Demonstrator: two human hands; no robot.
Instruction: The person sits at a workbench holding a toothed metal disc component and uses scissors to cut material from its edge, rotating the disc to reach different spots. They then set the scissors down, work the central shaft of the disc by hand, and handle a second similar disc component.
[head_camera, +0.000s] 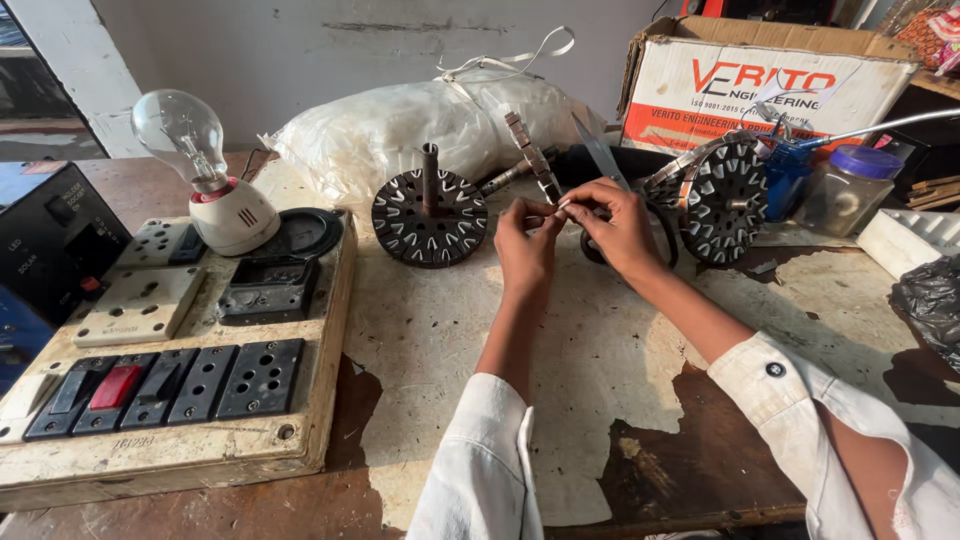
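Observation:
My left hand (526, 240) pinches a small white strip (560, 205) between its fingertips, above the worn bench. My right hand (617, 222) grips a pair of scissors (600, 150) by the black handles, blades pointing up and away, with its fingertips meeting the left hand's at the strip. Just left of my hands a dark round slotted motor core (430, 216) lies flat with a shaft sticking up. A second slotted core (722, 200) stands on edge to the right of my right hand.
A wooden switchboard (180, 420) with sockets, switches and a clear bulb (185, 130) fills the left. At the back lie a tied white plastic bag (400, 125) and a cardboard box (760, 85). A blue-lidded jar (850, 185) and a white tray (915, 240) stand right.

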